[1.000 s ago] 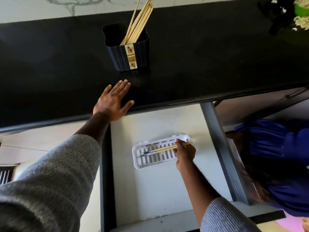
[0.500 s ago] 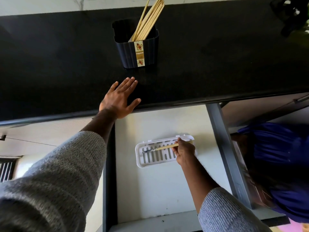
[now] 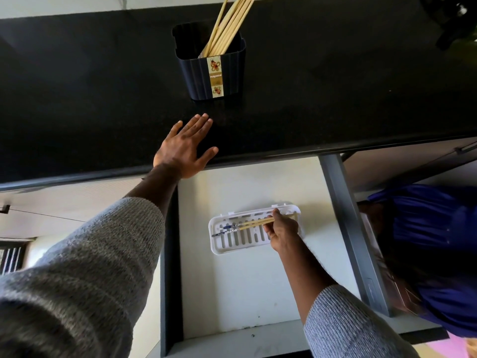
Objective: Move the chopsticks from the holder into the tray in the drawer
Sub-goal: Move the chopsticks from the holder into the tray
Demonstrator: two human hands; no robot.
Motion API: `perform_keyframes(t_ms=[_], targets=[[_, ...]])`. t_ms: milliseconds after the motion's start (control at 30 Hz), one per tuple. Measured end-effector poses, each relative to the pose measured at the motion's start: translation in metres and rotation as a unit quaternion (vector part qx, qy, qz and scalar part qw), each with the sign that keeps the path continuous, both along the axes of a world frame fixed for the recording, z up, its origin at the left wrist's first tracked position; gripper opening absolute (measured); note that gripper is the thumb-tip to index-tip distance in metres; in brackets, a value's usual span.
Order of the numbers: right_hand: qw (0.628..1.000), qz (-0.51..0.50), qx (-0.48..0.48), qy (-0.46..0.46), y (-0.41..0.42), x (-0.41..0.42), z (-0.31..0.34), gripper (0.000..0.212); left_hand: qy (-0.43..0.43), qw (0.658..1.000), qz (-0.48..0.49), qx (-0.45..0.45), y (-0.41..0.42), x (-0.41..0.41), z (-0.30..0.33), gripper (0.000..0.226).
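In the open drawer point(image 3: 245, 293), the right hand point(image 3: 282, 232) has lowered its pinched pair of chopsticks point(image 3: 247, 225) until they lie along the white slotted tray point(image 3: 240, 248), tips toward its left end (release looks due next). Beyond the tray, the left hand point(image 3: 184, 147) stays flat on the black desk point(image 3: 335, 73). Farther off, the holder point(image 3: 206, 73) keeps several more chopsticks point(image 3: 227, 24).

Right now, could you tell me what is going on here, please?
A person is moving chopsticks from a holder on the black counter into a white tray in the open drawer. The right hand grips a pair low over the tray. The left hand rests flat on the counter. More chopsticks stand in the holder.
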State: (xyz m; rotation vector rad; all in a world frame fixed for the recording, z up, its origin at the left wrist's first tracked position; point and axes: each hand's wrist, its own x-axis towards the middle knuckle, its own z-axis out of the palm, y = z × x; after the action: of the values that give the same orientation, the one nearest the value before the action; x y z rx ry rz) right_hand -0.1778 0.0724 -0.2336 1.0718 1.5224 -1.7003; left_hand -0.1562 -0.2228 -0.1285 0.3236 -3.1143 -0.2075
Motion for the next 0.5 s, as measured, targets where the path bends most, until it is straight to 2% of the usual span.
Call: perform_keyframes(t_ms=[133, 300, 400, 500], targets=[[0.999, 0.036, 0.032, 0.007, 0.003, 0.002, 0.001, 0.016, -0.002, 1.0, -0.001, 0.0, 0.0, 0.0, 0.0, 0.077], [0.984, 0.12, 0.114, 0.06, 0.014, -0.002, 0.008, 0.018, -0.005, 1.0, 0.0, -0.001, 0.0, 0.0, 0.0, 0.078], [0.971, 0.137, 0.152, 0.122, 0.012, -0.001, 0.02, 0.019, -0.002, 1.0, -0.001, 0.002, 0.0, 0.0, 0.001, 0.078], [0.948, 0.126, 0.173, 0.236, 0.001, 0.001, 0.034, 0.016, 0.001, 1.0, -0.001, 0.008, 0.001, 0.0, 0.001, 0.078]])
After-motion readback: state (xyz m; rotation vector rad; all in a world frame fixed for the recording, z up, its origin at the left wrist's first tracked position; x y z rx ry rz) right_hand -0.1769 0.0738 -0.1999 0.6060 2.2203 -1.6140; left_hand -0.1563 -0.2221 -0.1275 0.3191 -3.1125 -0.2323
